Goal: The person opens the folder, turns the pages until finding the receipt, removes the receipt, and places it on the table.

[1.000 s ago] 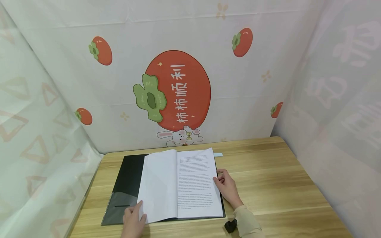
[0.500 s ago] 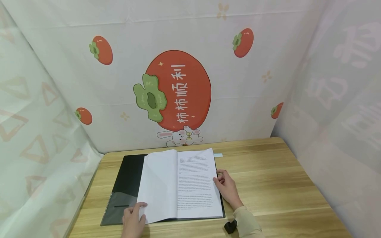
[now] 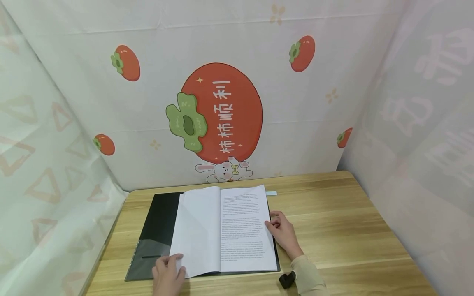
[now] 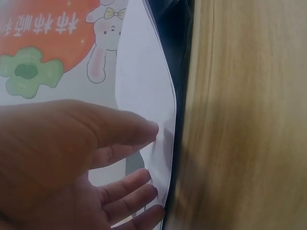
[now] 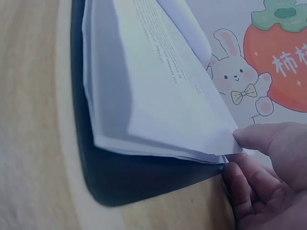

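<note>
Black plastic folder [image 3: 160,216] is lying open on the light wood-grain table [image 3: 344,230], near its front-left part. Left hand [image 3: 167,273] is resting on the blank white paper page [image 3: 196,230] at its lower left corner, fingers loosely spread. Right hand [image 3: 284,235] is pinching the right edge of the printed white paper page [image 3: 242,230], thumb on top, fingers below. Pale blue tab [image 3: 272,193] is sticking out at the upper right.

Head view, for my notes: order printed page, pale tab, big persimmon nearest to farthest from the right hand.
1. Printed page: left, touching the right hand.
2. Pale tab: by page's top-right corner.
3. Big persimmon: on the backdrop.
</note>
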A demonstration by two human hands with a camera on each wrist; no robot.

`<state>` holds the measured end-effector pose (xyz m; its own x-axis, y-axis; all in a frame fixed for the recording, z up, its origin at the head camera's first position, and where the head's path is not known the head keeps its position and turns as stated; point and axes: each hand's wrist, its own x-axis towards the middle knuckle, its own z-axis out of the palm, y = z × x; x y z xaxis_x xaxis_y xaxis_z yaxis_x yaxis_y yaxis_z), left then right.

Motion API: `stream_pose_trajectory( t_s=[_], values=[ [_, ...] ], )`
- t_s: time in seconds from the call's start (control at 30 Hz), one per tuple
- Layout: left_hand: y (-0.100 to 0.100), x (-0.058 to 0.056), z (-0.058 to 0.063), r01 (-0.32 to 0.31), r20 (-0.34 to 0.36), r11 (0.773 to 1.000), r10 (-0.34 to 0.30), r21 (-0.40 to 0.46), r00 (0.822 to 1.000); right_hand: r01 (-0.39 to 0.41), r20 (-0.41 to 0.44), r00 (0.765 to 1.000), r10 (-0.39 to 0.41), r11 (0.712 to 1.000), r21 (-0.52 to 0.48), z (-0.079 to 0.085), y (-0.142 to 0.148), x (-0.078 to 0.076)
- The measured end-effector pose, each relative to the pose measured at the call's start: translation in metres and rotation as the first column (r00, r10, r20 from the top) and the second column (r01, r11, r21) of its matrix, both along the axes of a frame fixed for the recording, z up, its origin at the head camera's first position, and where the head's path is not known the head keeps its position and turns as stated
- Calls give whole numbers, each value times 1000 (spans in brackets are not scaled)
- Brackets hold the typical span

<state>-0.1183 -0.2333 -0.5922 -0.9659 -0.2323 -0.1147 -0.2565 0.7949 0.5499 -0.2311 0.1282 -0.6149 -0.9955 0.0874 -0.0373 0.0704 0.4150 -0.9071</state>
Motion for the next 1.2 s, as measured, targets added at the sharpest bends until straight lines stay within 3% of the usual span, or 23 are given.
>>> stream_pose_trajectory(
  t_s=[0.23, 0.67, 0.83, 0.97, 1.1, 1.2],
  values=[
    [1, 0, 3, 29, 26, 999, -29, -23, 999, 1, 18, 1000, -1, 1000, 9, 1, 0, -2],
    [5, 0, 11, 102, -9, 994, -103, -43, 995, 8, 34, 999, -8, 1000, 6, 5, 4, -8],
    [10, 1, 16, 136, -112, 989, -142, -63, 983, -1, 112, 994, 10, 996, -87, 13, 7, -9],
    [21, 1, 21, 177, -266, 979, -199, -103, 943, 3, 178, 983, 35, 978, -209, 21, 8, -10],
    [35, -4, 26, 229, -431, 962, -271, -148, 860, -17, 178, 981, 75, 951, -310, 29, 4, -11],
    [46, -10, 31, 256, -481, 948, -317, -190, 817, -57, 128, 986, 105, 943, -328, 34, -1, -14]
  ],
)
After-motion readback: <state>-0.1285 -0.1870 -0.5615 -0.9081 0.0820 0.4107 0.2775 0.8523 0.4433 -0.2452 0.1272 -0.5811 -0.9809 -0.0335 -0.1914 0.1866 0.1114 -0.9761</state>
